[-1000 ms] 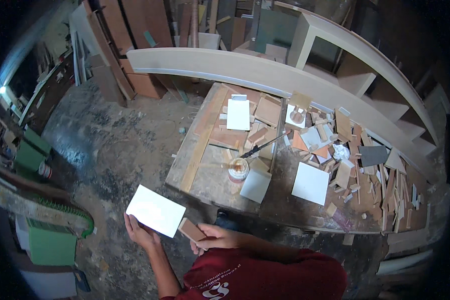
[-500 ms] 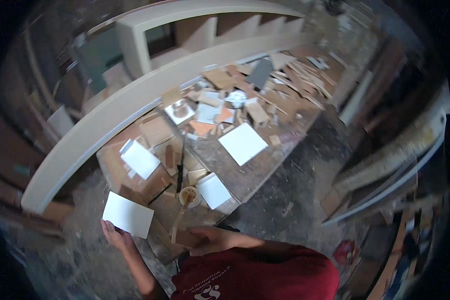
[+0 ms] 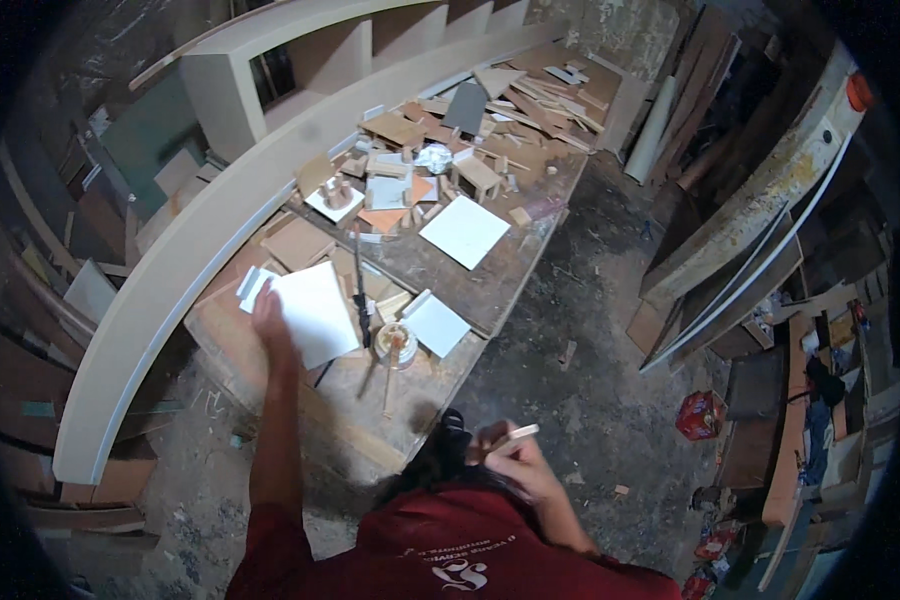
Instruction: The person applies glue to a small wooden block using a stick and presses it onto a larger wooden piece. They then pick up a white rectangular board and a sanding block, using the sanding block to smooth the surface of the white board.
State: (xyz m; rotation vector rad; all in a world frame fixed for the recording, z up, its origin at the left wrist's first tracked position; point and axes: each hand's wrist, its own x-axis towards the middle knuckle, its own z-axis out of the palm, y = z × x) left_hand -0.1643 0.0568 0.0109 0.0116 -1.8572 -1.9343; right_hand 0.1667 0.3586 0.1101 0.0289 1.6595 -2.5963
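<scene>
My left hand (image 3: 268,320) grips the left edge of a white rectangular panel (image 3: 318,318) over the near left part of the workbench. Close to my body, past the bench's near edge, my right hand (image 3: 520,468) is closed around a small pale wooden strip (image 3: 513,438); its fingers are partly hidden. Between the hands stands a tub of brownish glue (image 3: 396,352) with a wooden stick (image 3: 390,388) across it. Beside the tub lies a second white panel (image 3: 438,325), and farther off another white board (image 3: 465,232). A long dark tool (image 3: 361,300) rests left of the tub.
Wood offcuts (image 3: 530,105) and scraps crowd the bench's far end. A long curved cream frame with compartments (image 3: 170,285) runs along the left side. To the right stand a worn upright board (image 3: 750,215) and a red package (image 3: 700,415) on the floor.
My left hand has carried its white panel forward and right, over the bench. My right hand has moved right, away from the glue tub, and now shows a pale strip. The view has shifted.
</scene>
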